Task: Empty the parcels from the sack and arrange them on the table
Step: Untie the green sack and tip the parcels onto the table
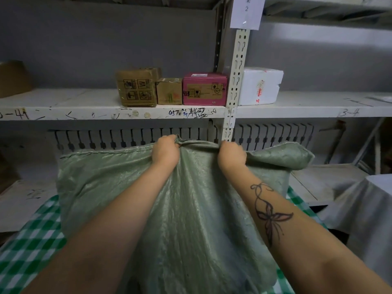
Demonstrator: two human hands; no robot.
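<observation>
- Your left grip (166, 152) is clenched on a bunched fold at the far edge of the sack (191, 219), fingers curled into the fabric.
- Your right grip (231, 154) is clenched on the same edge, near the left one; a tight ridge of fabric runs between the two.
- The sack, green and woven, lies over the tabletop (36, 240) under both forearms, its far edge raised. A stitched seam shows along that edge. Its contents are hidden.
- The tabletop has a green-and-white checked cloth, which shows on both sides of the sack.
- On the shelf (63, 98) beyond, in a row: a brown box (136, 88), a small brown box (169, 91) touching it, and a pink box (204, 89).
- Past the slotted post (237, 71) sits a white foam box (259, 85).
- A paper label (247, 11) hangs at the top of the post.
- There is a butterfly tattoo (270, 217) on your right forearm.
</observation>
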